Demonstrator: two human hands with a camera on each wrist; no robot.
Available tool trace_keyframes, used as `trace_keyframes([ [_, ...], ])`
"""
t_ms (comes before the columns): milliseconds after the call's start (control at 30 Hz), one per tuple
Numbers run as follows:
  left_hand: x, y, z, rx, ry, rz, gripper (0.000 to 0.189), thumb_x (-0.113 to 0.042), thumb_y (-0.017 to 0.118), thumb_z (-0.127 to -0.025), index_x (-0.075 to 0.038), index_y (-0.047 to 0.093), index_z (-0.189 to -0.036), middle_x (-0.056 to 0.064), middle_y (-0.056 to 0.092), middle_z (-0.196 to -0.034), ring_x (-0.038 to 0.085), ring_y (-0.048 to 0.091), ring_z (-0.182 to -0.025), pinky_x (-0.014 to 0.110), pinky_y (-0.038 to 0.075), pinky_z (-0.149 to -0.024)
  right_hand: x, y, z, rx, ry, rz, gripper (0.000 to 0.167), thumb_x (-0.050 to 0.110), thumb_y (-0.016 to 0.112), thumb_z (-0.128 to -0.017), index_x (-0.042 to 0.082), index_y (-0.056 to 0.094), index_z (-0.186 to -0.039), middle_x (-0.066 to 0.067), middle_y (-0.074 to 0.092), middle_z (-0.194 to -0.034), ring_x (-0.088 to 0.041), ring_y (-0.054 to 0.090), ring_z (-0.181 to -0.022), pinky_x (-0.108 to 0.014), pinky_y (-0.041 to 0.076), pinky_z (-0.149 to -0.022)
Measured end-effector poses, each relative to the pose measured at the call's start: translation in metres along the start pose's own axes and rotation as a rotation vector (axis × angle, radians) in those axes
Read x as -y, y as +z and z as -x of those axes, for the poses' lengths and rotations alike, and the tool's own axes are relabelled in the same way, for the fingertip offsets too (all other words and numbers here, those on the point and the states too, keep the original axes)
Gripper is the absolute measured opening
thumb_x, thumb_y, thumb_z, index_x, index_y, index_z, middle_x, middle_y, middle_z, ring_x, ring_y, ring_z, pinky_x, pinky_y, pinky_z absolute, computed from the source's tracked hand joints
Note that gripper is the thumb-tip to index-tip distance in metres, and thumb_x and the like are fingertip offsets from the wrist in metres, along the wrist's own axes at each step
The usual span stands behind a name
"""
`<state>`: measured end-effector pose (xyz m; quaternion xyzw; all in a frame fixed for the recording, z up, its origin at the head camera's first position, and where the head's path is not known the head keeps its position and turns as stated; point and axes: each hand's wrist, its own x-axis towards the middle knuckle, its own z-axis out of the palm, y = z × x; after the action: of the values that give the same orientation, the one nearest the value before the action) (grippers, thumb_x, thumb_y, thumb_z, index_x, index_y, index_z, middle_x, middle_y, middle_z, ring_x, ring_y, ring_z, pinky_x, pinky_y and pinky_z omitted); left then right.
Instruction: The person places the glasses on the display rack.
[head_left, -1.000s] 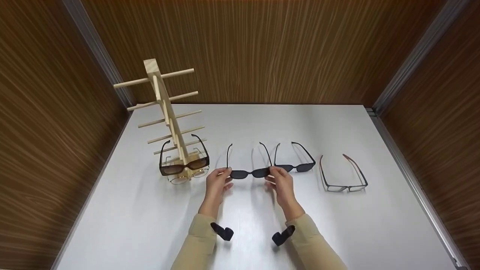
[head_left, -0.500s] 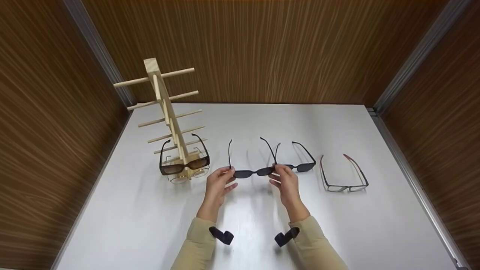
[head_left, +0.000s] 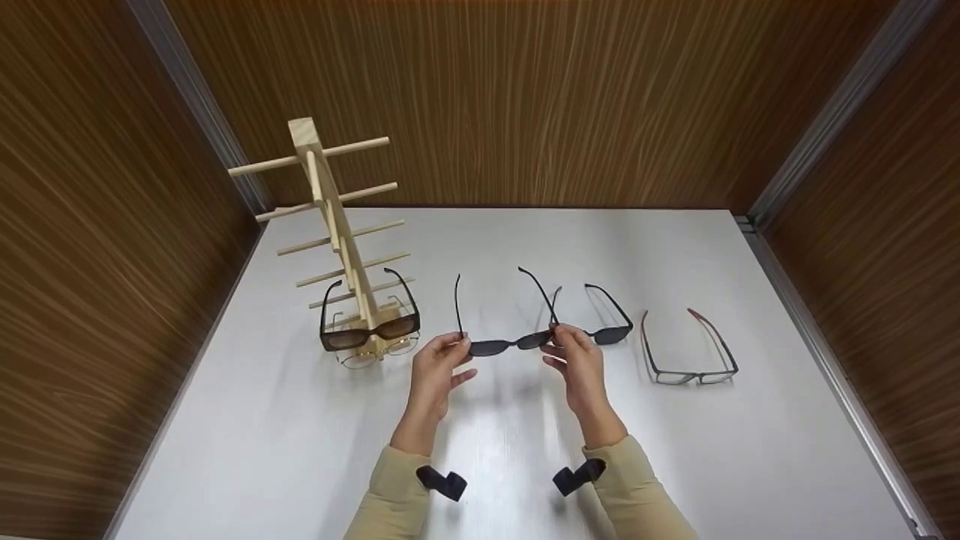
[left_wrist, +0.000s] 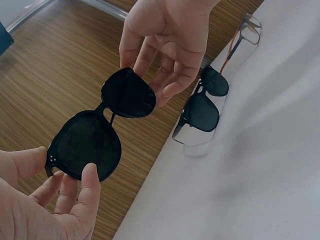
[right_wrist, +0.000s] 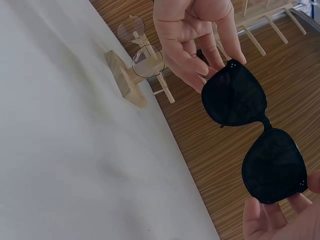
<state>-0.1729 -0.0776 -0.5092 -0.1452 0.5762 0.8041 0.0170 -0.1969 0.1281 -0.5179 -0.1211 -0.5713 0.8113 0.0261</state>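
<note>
Black sunglasses (head_left: 489, 348) with dark lenses are held above the table between both hands, their temples unfolded and pointing away. My left hand (head_left: 435, 371) pinches the left end of the frame near the hinge. At the other end, my right hand (head_left: 582, 369) pinches the frame by its hinge. The wrist views show thumb and fingers at each outer corner of these sunglasses (left_wrist: 87, 142). Right behind the right hand, a second pair of black sunglasses (head_left: 611, 335) lies on the table, partly covered by that hand.
At left stands a wooden glasses rack (head_left: 341, 225) with several pegs. Brown-tinted sunglasses (head_left: 349, 340) hang on its lower part, with thin wire-framed glasses (head_left: 360, 361) below them. Clear glasses with reddish temple tips (head_left: 677, 377) lie at right on the white table (head_left: 780, 465). Wood-grain panels (head_left: 480, 105) enclose the table.
Both hands have shifted slightly right with the sunglasses, the right hand more so. The sunglasses have tilted, their right end now higher. Everything else stays where it was.
</note>
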Motion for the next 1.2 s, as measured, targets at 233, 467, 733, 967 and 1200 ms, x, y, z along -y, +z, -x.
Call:
trace_keyframes([
  [233, -0.006, -0.001, 0.010, 0.010, 0.085, -0.041, 0.034, -0.016, 0.067, -0.086, 0.004, 0.059, -0.112, 0.011, 0.060, -0.097, 0.023, 0.062, -0.087, 0.037, 0.055, -0.069, 0.008, 0.001, 0.004, 0.036, -0.050, 0.012, 0.014, 0.011, 0.054, -0.094, -0.001, 0.062, -0.098, -0.009, 0.061, -0.088, -0.027, 0.065, -0.082, -0.031, 0.053, -0.068],
  [467, -0.018, -0.001, 0.024, 0.015, 0.136, -0.052, 0.035, -0.015, 0.068, -0.086, 0.006, 0.058, -0.112, 0.010, 0.060, -0.095, 0.027, 0.061, -0.089, 0.038, 0.055, -0.069, 0.018, 0.005, 0.009, 0.077, -0.093, 0.023, 0.019, 0.012, 0.054, -0.094, -0.004, 0.060, -0.101, -0.009, 0.064, -0.090, -0.025, 0.065, -0.083, -0.033, 0.053, -0.072],
  [733, -0.023, -0.004, 0.030, 0.012, 0.171, -0.044, 0.034, -0.015, 0.069, -0.085, 0.005, 0.058, -0.111, 0.012, 0.059, -0.097, 0.026, 0.060, -0.090, 0.038, 0.055, -0.071, 0.023, 0.010, 0.013, 0.109, -0.121, 0.031, 0.027, 0.014, 0.055, -0.094, -0.009, 0.057, -0.108, -0.011, 0.065, -0.092, -0.027, 0.065, -0.085, -0.034, 0.053, -0.074],
  [967, -0.027, -0.009, 0.039, 0.005, 0.212, -0.049, 0.032, -0.012, 0.068, -0.085, 0.006, 0.058, -0.111, 0.013, 0.059, -0.098, 0.025, 0.061, -0.089, 0.037, 0.055, -0.070, 0.028, 0.018, 0.017, 0.142, -0.132, -0.006, 0.026, 0.012, 0.056, -0.094, -0.010, 0.058, -0.108, -0.011, 0.065, -0.092, -0.027, 0.065, -0.084, -0.034, 0.053, -0.072],
  [1200, -0.033, -0.013, 0.048, -0.009, 0.249, -0.052, 0.031, -0.010, 0.067, -0.086, 0.004, 0.057, -0.112, 0.014, 0.058, -0.100, 0.030, 0.059, -0.092, 0.037, 0.055, -0.071, 0.032, 0.024, 0.019, 0.199, -0.156, -0.013, 0.027, 0.012, 0.056, -0.094, -0.010, 0.058, -0.108, -0.011, 0.064, -0.095, -0.029, 0.065, -0.086, -0.034, 0.053, -0.072],
])
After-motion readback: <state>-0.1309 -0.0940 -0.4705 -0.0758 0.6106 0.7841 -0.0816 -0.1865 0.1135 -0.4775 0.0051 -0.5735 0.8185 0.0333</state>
